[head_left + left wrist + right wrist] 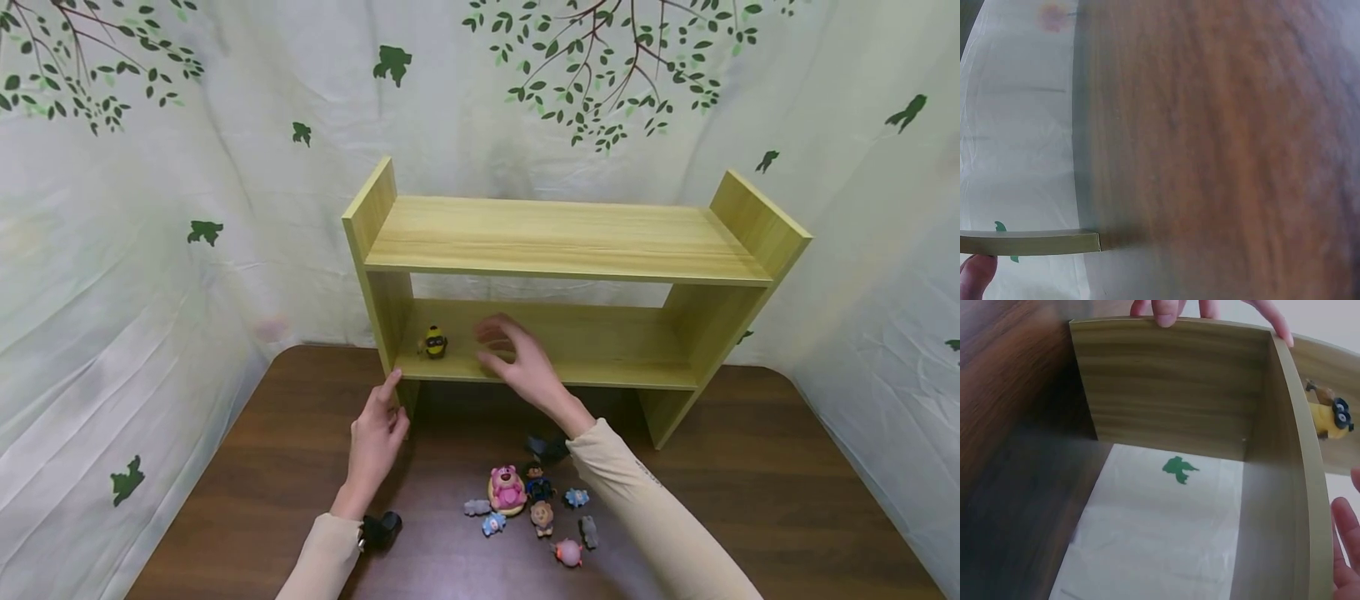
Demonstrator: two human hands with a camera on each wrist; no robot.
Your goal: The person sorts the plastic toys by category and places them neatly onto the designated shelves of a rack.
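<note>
A yellow minion figure (435, 342) with dark goggles stands at the left end of the middle board of a wooden shelf (570, 242). My left hand (377, 433) rests at the front edge of the shelf's left side panel. Its index finger reaches the corner where the middle board begins. In the right wrist view, fingertips of that hand (1165, 311) lie along the panel edge. My right hand (525, 367) hovers at the middle board, to the right of the minion. Its fingers are spread and loosely curved, with nothing seen between them.
On the brown table (247, 467) before the shelf lie several small toys: a pink bear (507, 490), a dark-clothed figure (537, 483), a tan figure (542, 518), a pink round toy (567, 552), and blue and grey ones. A leaf-printed curtain (285, 192) hangs behind.
</note>
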